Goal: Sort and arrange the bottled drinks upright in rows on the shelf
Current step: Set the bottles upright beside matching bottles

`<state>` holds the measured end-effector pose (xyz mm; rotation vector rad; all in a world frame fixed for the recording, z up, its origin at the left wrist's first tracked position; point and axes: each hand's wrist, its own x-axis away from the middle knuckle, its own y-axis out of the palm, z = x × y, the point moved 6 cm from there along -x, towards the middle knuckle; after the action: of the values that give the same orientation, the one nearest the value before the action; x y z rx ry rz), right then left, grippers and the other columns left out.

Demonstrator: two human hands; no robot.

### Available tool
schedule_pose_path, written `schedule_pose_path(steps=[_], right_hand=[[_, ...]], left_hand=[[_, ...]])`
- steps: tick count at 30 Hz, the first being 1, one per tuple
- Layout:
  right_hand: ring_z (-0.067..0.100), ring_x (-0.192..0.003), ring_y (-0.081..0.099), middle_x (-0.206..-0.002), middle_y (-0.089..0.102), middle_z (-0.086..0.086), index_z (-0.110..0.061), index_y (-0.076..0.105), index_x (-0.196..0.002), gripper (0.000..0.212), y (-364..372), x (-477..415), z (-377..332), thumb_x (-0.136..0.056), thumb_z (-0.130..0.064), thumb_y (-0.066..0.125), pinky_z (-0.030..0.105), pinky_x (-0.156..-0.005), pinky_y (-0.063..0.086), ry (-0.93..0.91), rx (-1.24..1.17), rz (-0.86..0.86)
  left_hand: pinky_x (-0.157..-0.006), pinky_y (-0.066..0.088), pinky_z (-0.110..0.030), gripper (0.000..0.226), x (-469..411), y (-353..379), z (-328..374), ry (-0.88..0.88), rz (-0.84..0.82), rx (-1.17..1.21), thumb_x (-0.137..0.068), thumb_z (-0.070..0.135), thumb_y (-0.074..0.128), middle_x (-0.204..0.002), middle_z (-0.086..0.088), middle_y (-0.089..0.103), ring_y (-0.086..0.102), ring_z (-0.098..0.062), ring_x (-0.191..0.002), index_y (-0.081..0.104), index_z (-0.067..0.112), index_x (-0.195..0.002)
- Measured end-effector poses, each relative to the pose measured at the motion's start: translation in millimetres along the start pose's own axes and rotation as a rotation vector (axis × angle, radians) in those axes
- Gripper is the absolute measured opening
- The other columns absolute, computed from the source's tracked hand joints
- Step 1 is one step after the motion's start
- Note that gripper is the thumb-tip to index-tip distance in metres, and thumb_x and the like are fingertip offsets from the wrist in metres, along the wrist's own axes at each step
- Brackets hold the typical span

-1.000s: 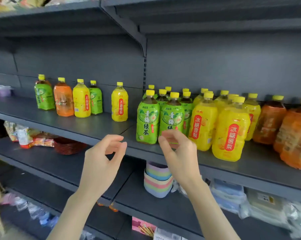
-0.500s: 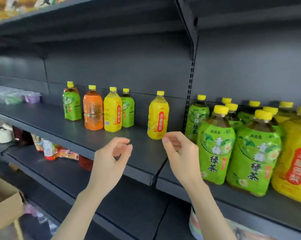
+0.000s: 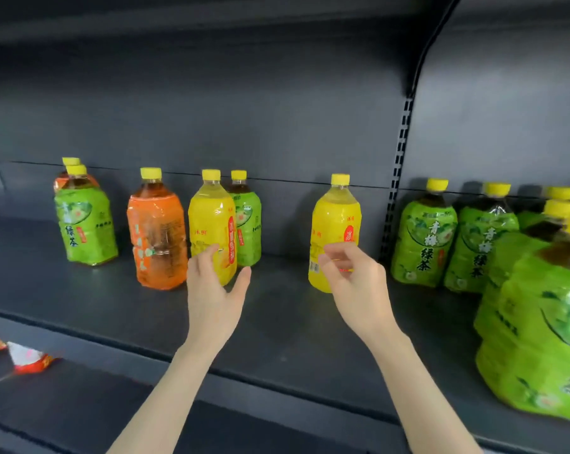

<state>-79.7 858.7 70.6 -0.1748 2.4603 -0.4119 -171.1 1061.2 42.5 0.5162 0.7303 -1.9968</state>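
Left of the slotted upright (image 3: 399,191), the lone yellow bottle (image 3: 334,217) is fronted by the right hand (image 3: 354,283), loosely curled, empty; farther left, the spread left hand (image 3: 213,293) is held before another yellow bottle (image 3: 208,221), likely for pairing.

Dark grey painted metal throughout the shelf (image 3: 293,322), matt and faintly grainy; same matt sheet metal across the back panel (image 3: 211,109), plus a slotted metal upright (image 3: 399,178). Clear plastic at the neck of each bottle, sleeved below in glossy, crinkled shrink film: green on the green tea bottle (image 3: 85,224), orange on the orange bottle (image 3: 157,237), yellow on the lone yellow bottle (image 3: 337,221). Smooth yellow plastic caps (image 3: 151,173), slightly shiny. Lower down, crumpled glossy wrappers (image 3: 28,357), blurred.
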Motion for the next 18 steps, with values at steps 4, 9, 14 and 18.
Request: schedule_pose_path(steps=[4,9,14,18], right_hand=[[0.015,-0.102,0.059,-0.109,0.063,-0.007,-0.019,0.061,-0.116,0.028,24.2,-14.1,8.1,-0.091,-0.03,0.064,0.033,-0.087,0.05,0.115,0.056,0.032],[0.028,-0.128,0.041,-0.137,0.041,0.008,-0.011,0.038,-0.14,0.064,36.1,-29.2,22.0,-0.087,-0.028,0.069,0.046,-0.106,0.037,0.217,0.15,0.189],[0.035,-0.141,0.018,-0.153,0.019,0.018,-0.005,0.01,-0.151,0.1,43.4,-52.7,35.8,-0.081,-0.031,0.076,0.046,-0.115,0.018,0.318,0.187,0.342],[0.035,-0.145,0.017,-0.158,0.016,0.014,-0.011,-0.001,-0.153,0.107,52.8,-72.4,54.4,-0.081,-0.039,0.074,0.051,-0.117,0.018,0.408,0.083,0.315]], left_hand=[[-0.107,0.028,-0.041,0.077,-56.2,-2.8,-27.6,-0.002,0.024,-0.043,-0.081,0.027,0.073,-0.144,-0.015,0.03,0.029,-0.031,-0.132,0.031,0.007,-0.141],[-0.103,0.029,-0.048,0.09,-101.8,11.2,-40.8,0.028,0.027,-0.051,-0.076,0.031,0.077,-0.145,-0.02,0.03,0.032,-0.037,-0.131,0.025,0.006,-0.145],[-0.093,0.032,-0.052,0.092,-111.8,19.6,-45.6,0.058,0.09,-0.109,-0.073,0.037,0.079,-0.139,-0.023,0.04,0.039,-0.042,-0.121,0.029,0.007,-0.144],[-0.091,0.032,-0.046,0.087,-114.1,16.7,-46.4,0.115,0.091,-0.102,-0.069,0.033,0.082,-0.128,-0.024,0.048,0.043,-0.041,-0.114,0.037,0.008,-0.139]])
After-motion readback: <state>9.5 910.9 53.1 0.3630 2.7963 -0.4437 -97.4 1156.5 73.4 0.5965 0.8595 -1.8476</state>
